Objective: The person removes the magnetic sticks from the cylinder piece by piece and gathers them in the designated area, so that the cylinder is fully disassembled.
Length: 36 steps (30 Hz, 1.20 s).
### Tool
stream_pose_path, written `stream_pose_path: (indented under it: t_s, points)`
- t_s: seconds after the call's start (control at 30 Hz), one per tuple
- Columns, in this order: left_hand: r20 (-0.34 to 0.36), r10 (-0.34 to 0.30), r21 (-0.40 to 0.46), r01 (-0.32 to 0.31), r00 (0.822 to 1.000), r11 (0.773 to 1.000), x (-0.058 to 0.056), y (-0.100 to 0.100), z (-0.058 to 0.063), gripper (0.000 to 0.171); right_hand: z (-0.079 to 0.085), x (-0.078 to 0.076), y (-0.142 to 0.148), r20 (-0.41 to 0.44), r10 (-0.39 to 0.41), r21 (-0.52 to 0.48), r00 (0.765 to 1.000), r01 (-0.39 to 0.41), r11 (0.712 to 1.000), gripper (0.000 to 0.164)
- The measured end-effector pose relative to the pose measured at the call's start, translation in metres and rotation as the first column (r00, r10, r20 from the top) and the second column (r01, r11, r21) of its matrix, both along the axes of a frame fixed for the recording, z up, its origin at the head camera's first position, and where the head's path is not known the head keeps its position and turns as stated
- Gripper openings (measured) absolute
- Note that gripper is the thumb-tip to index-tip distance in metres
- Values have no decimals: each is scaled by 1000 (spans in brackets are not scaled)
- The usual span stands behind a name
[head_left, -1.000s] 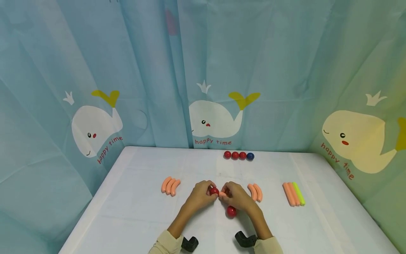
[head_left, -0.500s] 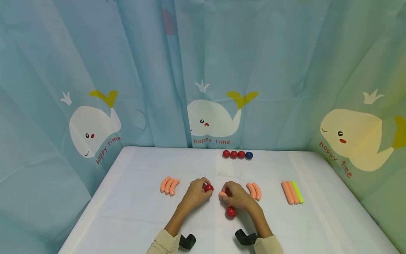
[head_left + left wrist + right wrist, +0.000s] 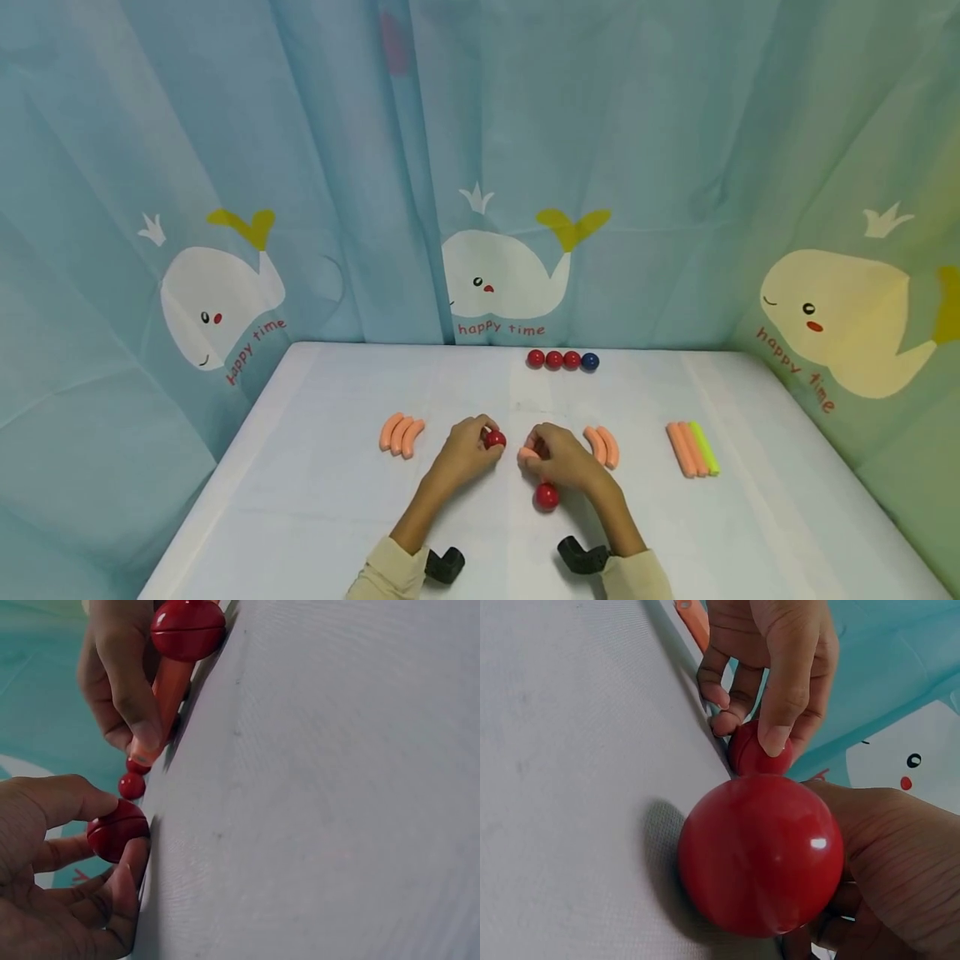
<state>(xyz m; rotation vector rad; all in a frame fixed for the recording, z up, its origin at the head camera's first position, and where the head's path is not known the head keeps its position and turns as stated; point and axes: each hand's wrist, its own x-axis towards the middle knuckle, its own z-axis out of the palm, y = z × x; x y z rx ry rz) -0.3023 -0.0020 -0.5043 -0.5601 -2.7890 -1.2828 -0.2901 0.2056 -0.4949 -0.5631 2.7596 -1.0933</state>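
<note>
Thumb and fingers of my left hand (image 3: 463,450) pinch a red ball (image 3: 495,439) just above the white table. A groove runs around that ball (image 3: 118,831) in the left wrist view. To its right, my right hand (image 3: 558,458) pinches the far end of a peach-orange stick (image 3: 171,690). Another red ball (image 3: 547,497) sits on the stick's near end and looms large in the right wrist view. A gap separates the left hand's ball from the stick's free tip. The right hand hides most of the stick from above.
Three curved orange pieces (image 3: 402,435) lie to the left, and two more curved pieces (image 3: 602,447) beside my right hand. Farther right are two straight orange sticks (image 3: 684,450) and a green stick (image 3: 705,448). Three red balls (image 3: 553,360) and a blue ball (image 3: 590,362) line the back edge.
My left hand has drawn its red ball leftward, off the tip of the stick where it was touching. The right hand has stayed nearly in place with the stick.
</note>
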Motion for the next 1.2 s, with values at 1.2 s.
stream_pose_path:
  t_s: [1.2]
  points:
    - [16, 149, 185, -150, 989, 971, -93, 38, -14, 24, -4, 1, -5, -55, -22, 3, 998, 22, 1000, 14]
